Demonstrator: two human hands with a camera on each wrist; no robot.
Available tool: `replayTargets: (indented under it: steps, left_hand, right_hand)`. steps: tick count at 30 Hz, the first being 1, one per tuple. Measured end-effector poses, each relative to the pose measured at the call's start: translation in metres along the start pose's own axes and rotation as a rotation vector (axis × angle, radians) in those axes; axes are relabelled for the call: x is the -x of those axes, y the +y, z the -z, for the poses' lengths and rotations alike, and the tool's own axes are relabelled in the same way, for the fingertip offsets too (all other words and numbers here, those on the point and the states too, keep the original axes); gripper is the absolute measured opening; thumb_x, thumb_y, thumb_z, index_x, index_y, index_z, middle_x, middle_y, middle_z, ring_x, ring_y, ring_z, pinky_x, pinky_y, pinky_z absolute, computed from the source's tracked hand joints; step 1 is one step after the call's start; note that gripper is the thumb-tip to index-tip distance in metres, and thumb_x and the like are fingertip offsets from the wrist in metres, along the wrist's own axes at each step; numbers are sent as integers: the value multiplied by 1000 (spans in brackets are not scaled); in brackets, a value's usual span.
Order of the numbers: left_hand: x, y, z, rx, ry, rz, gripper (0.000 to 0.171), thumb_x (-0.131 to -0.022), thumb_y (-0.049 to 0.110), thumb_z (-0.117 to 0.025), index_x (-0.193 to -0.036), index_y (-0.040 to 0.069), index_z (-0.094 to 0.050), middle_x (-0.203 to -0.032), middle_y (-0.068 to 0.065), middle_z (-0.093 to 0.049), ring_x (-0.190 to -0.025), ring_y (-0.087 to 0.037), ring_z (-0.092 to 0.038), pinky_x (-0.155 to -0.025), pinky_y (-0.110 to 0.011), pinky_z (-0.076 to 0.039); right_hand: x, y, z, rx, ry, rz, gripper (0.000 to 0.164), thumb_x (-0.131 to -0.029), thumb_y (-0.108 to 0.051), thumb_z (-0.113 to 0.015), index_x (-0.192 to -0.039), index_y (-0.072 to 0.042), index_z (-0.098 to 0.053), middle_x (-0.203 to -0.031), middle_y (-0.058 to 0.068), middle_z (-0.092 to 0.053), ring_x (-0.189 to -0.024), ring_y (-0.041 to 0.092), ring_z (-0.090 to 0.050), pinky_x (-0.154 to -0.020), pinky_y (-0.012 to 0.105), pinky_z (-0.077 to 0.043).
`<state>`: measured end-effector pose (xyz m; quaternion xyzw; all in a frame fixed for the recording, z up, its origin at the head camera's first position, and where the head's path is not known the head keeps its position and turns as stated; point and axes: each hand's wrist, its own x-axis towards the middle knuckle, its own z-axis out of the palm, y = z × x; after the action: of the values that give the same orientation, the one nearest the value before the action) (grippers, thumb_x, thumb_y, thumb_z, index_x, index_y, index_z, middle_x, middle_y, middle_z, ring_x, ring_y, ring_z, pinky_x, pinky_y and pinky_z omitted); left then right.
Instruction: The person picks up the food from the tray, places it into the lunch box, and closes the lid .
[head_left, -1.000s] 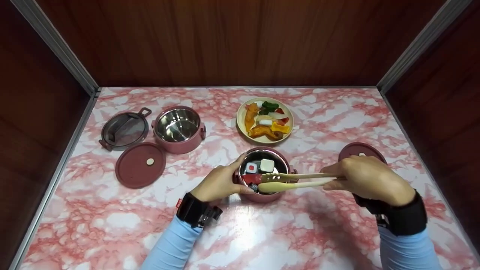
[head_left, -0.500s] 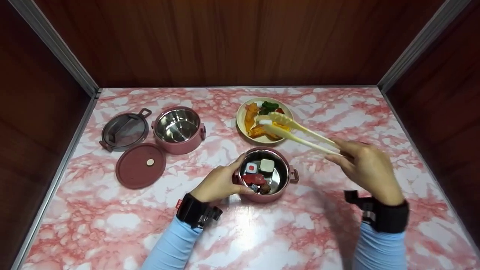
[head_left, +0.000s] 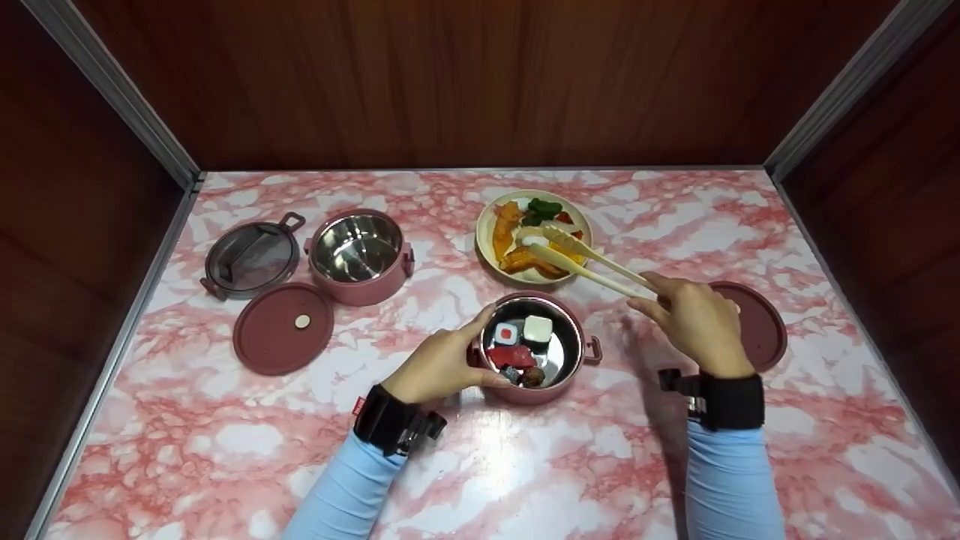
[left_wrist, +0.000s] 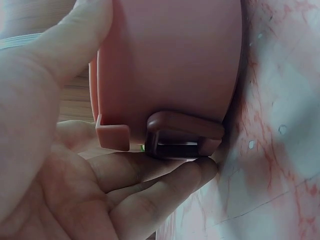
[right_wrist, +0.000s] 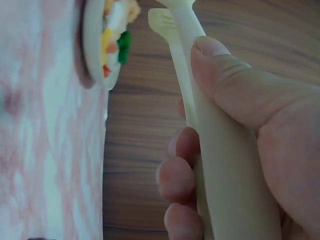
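Observation:
My left hand (head_left: 442,364) holds the pink lunch pot (head_left: 551,391) from its left side, thumb at the near rim. In the left wrist view its fingers lie by the pot's brown side handle (left_wrist: 185,125). Inside the pot are two white sushi-like pieces (head_left: 538,330), a red piece (head_left: 513,356) and small dark pieces (head_left: 532,376). My right hand (head_left: 701,322) grips cream serving tongs (head_left: 609,279). The tong tips are over the plate (head_left: 484,253), on either side of a small white piece (head_left: 534,241); whether they pinch it, I cannot tell.
Orange and yellow food pieces and green leaves (head_left: 541,210) lie on the plate. To the left stand a second pink pot (head_left: 367,292), a grey see-through lid (head_left: 274,259) and a maroon lid (head_left: 274,337). Another maroon lid (head_left: 765,330) lies behind my right hand.
My right hand has brought the tongs from above the pot up to the plate, around the white piece. The left hand has stayed on the pot.

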<state>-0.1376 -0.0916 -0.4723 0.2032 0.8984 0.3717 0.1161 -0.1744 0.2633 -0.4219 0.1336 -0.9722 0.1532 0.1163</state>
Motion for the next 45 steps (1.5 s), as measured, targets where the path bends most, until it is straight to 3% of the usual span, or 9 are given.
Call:
replayTargets:
  steps: [9, 12, 20, 26, 30, 33, 38, 45]
  left_hand:
    - [2, -2, 4, -10, 0, 4, 112, -72, 61, -80, -160, 27, -19, -127, -17, -64, -110, -29, -62, -96, -41, -47]
    - [2, -2, 5, -5, -4, 14, 113, -72, 62, -80, -160, 26, -18, -129, -17, -63, -112, -28, -62, -97, -40, -46]
    - [2, -2, 7, -11, 1, 17, 114, -72, 63, -80, -160, 25, -18, -128, -18, -63, -111, -29, -62, -97, -40, -46]
    - [0, -3, 6, -5, 0, 18, 115, -71, 63, -80, -160, 26, -18, -130, -18, -62, -112, -29, -61, -98, -40, -46]
    - [-1, -1, 3, 12, 0, 1, 113, -72, 59, -81, -160, 25, -18, -130, -17, -62, -112, -28, -61, -98, -40, -46]
    - [-2, 0, 2, 16, -6, -2, 114, -73, 58, -82, -160, 23, -18, -130, -17, -62, -113, -27, -61, -98, -39, -46]
    - [-2, 0, 1, 15, -18, 5, 116, -71, 59, -82, -160, 21, -17, -130, -17, -62, -110, -26, -62, -97, -38, -47]
    - [-2, -1, 0, 13, -6, -13, 115, -72, 57, -83, -160, 21, -18, -132, -16, -61, -110, -27, -63, -96, -38, -48]
  right_hand:
    - [-9, -12, -12, 78, -70, 5, 40, -88, -37, -75, -122, -16, -69, -75, 10, -66, -60, 34, -61, -43, 44, -38]
    - [-10, -20, -16, 83, -65, 14, 33, -88, -36, -75, -113, -16, -70, -75, 11, -66, -60, 35, -61, -42, 45, -39]
    - [-12, -33, -23, 60, -88, 16, 33, -89, -36, -74, -114, -14, -70, -80, 18, -67, -67, 42, -64, -46, 53, -43]
    - [-13, -36, -16, 73, -113, 42, 37, -90, -38, -73, -118, -14, -71, -81, 18, -69, -64, 39, -63, -45, 50, -44]
    - [-16, -36, -5, 74, -170, 40, 41, -90, -39, -73, -121, -13, -70, -74, 13, -67, -53, 28, -58, -41, 40, -43]
    - [-26, -39, 11, 77, -279, 17, 45, -89, -37, -74, -126, -13, -67, -79, 13, -68, -53, 22, -56, -42, 35, -44]
    - [-61, -56, 44, 189, -421, 13, 47, -86, -35, -76, -128, -16, -67, -104, 17, -71, -75, 29, -64, -54, 45, -50]
    - [-111, -88, 66, 467, -350, 283, 36, -76, -35, -85, -107, -18, -77, -71, 8, -66, -56, 25, -57, -47, 43, -47]
